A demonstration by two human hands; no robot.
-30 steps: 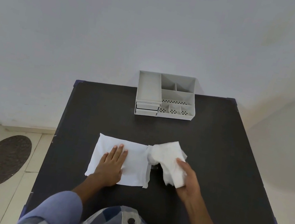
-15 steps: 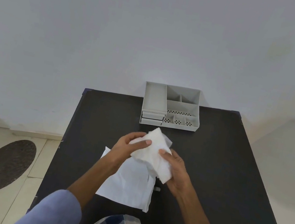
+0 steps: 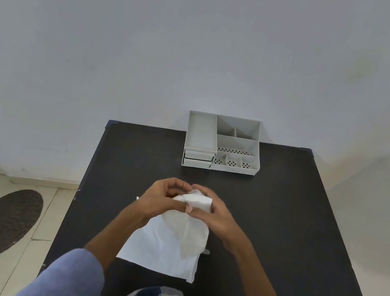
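Wide bare stretches of the dark surface (image 3: 291, 230) lie either side; the grey organiser (image 3: 223, 143) sits well off at the far edge. The left hand (image 3: 163, 198) and right hand (image 3: 215, 214), fingers curled, pinch a crumpled white cloth (image 3: 196, 231) over a flat white sheet (image 3: 156, 256).

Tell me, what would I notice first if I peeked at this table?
First, the hands in the middle: the left hand and right hand both pinch the top of a crumpled white cloth, which hangs over a flat white cloth on the black table. Behind them, at the table's far edge, stands a grey organiser with many compartments. On the floor to the left lies a dark oval mat.
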